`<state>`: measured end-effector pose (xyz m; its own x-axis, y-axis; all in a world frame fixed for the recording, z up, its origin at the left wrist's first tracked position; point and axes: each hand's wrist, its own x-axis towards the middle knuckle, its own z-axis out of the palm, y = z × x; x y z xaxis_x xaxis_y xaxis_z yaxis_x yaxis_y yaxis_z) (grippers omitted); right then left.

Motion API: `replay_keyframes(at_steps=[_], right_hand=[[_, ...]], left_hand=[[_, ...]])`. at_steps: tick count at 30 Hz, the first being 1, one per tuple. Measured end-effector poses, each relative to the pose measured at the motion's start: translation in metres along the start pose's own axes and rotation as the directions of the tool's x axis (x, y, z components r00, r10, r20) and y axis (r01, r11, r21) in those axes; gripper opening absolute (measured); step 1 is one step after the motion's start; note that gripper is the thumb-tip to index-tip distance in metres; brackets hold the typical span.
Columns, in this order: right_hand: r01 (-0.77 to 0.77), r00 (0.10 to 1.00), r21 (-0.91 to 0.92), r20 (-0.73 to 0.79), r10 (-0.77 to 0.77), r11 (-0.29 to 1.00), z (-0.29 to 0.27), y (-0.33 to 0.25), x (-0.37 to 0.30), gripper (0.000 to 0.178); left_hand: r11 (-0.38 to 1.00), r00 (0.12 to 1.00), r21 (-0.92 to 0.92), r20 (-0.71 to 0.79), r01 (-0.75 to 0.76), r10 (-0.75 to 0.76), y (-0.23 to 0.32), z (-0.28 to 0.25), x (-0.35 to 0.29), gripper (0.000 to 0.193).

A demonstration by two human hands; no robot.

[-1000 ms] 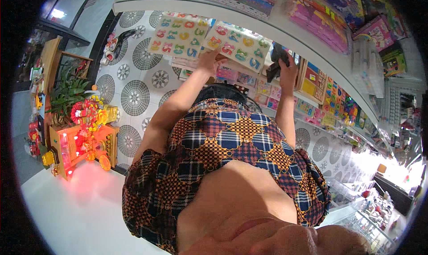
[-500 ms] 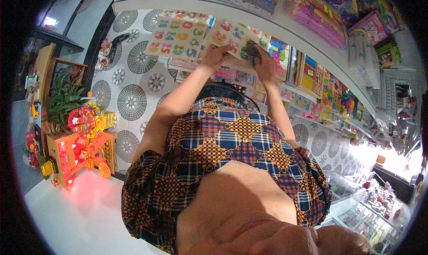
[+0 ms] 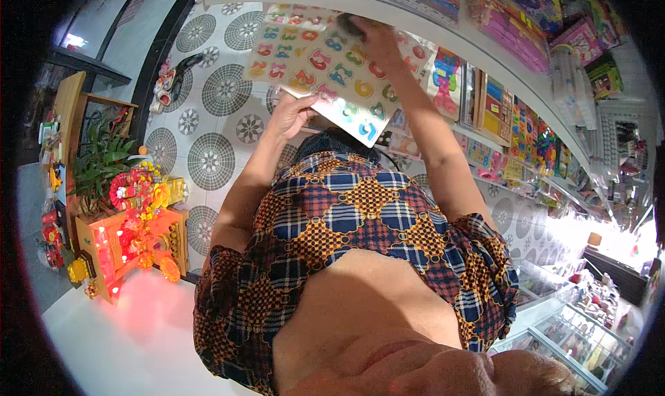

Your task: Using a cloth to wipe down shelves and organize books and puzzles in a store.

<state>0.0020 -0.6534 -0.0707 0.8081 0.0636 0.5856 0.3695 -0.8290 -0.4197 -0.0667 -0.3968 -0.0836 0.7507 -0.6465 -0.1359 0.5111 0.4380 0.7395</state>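
Overhead, the left hand [image 3: 294,112] gripped the puzzle board [image 3: 325,74] by its lower edge, while the right hand [image 3: 374,39] pressed a dark object [image 3: 350,26] against its top.

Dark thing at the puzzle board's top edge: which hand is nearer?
Right. The right hand is at the small dark object by the number puzzle board's top edge, apparently gripping it. The left hand holds the board's lower edge, well away.

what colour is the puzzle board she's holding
Pale cream puzzle board with multicoloured pieces, seen in the head view.
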Motion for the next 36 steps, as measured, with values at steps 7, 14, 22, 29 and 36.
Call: replay_keyframes(at_steps=[7,14,22,29,36], right_hand=[[-0.270,0.963,-0.010,0.000,0.270,0.963,-0.024,-0.019,-0.044,0.045],[-0.041,0.940,0.302,0.335,-0.065,0.953,-0.026,-0.131,-0.086,0.048],[-0.332,0.941,0.014,0.078,0.330,0.943,-0.067,-0.033,-0.136,0.047],[-0.604,0.769,0.294,-0.030,0.639,0.741,-0.086,-0.028,-0.163,0.040],[-0.593,0.778,0.275,-0.049,0.627,0.757,-0.093,-0.025,-0.156,0.040]], left_hand=[[0.988,0.989,-0.094,-0.096,-0.123,0.114,0.003,-0.011,-0.012,0.036],[0.951,0.946,-0.126,-0.199,-0.283,0.255,0.024,-0.047,-0.002,0.037],[0.928,0.926,-0.164,-0.240,-0.334,0.291,0.036,-0.110,0.021,0.041],[0.939,0.925,-0.149,-0.277,-0.310,0.261,0.024,-0.132,0.040,0.040],[0.977,0.882,0.211,-0.467,0.039,0.066,0.035,-0.163,0.029,0.029]])
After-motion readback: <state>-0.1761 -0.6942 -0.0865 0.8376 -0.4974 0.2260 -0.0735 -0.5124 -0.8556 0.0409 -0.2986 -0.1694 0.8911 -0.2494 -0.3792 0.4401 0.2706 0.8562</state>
